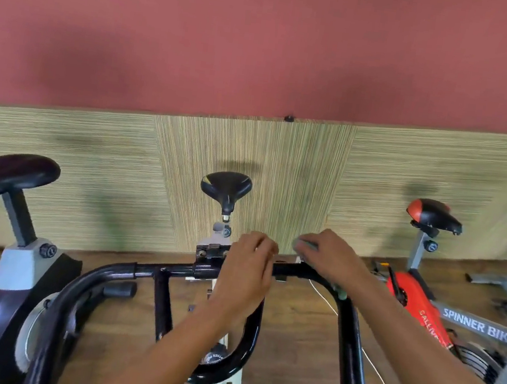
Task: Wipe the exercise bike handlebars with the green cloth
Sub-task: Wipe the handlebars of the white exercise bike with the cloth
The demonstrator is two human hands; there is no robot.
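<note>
Green cloth [342,292] bunched under right hand [332,257], on handlebars [171,269].

Red wall [266,32], wood floor [296,342]

We see only slivers of the green cloth [343,293], since the right hand [330,256] covers most of it. The left hand [247,266] hides the stretch of handlebars [98,281] beneath it, so we cannot tell whether it grips the bar. The lower edge cuts off both forearms and the handlebar ends. The red bike [419,297] at right is blurred and cropped.
</note>
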